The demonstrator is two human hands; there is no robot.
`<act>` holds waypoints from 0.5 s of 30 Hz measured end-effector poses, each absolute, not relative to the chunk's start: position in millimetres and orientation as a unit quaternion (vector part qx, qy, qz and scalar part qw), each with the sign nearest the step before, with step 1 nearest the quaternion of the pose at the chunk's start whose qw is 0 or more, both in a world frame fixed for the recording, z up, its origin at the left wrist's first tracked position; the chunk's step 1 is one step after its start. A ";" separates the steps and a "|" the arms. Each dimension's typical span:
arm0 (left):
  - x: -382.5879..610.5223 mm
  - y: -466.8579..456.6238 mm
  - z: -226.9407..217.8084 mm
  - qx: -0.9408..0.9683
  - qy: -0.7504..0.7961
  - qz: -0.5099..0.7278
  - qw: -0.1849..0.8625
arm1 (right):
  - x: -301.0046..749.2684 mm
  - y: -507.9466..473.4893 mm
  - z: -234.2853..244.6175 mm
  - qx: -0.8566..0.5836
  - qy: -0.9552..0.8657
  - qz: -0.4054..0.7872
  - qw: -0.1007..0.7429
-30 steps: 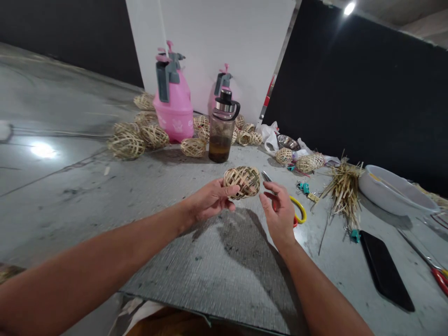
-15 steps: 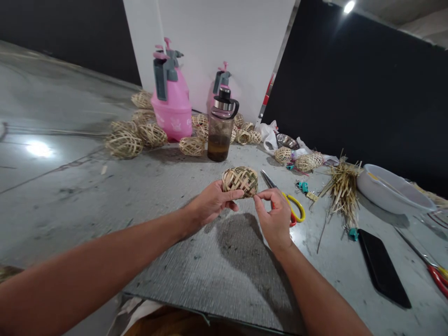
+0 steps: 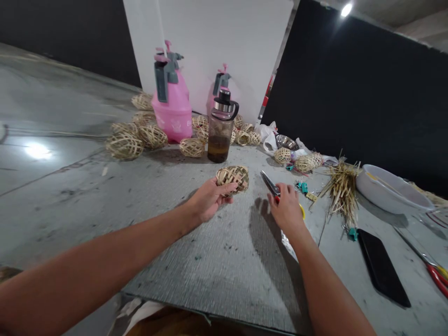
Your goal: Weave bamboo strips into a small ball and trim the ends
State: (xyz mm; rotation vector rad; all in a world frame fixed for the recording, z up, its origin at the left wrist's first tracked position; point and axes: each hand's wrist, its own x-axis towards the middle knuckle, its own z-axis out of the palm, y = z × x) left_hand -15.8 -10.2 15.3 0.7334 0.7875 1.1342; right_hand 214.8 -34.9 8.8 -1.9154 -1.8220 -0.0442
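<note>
In my left hand (image 3: pixel 212 198) is a small oval ball woven from bamboo strips (image 3: pixel 233 179), lifted over the table, with the thumb across its near side. My right hand (image 3: pixel 287 207) is spread over the handles of a pair of scissors (image 3: pixel 269 182), its thumb and fingers apart and pointing down. The scissors lie on the table, blades pointing away and left. Red and yellow bits of their handles show around the hand, which hides the rest.
Behind stand a dark-liquid bottle (image 3: pixel 219 135), pink spray bottles (image 3: pixel 173 107) and several woven balls (image 3: pixel 124 144). To the right lie teal binder clips (image 3: pixel 303 187), a bundle of strips (image 3: pixel 341 186), a white basin (image 3: pixel 392 191), a black phone (image 3: pixel 383 266) and more scissors (image 3: pixel 429 263).
My right hand has left the woven ball and moved right, onto the scissors' handles. My left hand has shifted slightly left with the ball. The scissors lie where they were.
</note>
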 end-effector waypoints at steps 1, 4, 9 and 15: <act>-16.9 -8.3 15.3 0.311 0.362 0.516 0.711 | 220.7 -32.3 8.8 -0.744 -0.650 -0.034 0.148; -19.1 -4.1 15.3 0.270 0.369 0.527 0.716 | 231.7 -28.5 6.8 -0.785 -0.618 -0.038 0.014; -20.1 -2.3 16.0 0.252 0.364 0.531 0.722 | 236.8 -28.0 4.7 -0.782 -0.622 -0.025 0.016; -21.8 -0.9 19.7 0.236 0.357 0.532 0.730 | 230.7 -28.1 5.8 -0.763 -0.643 -0.006 0.062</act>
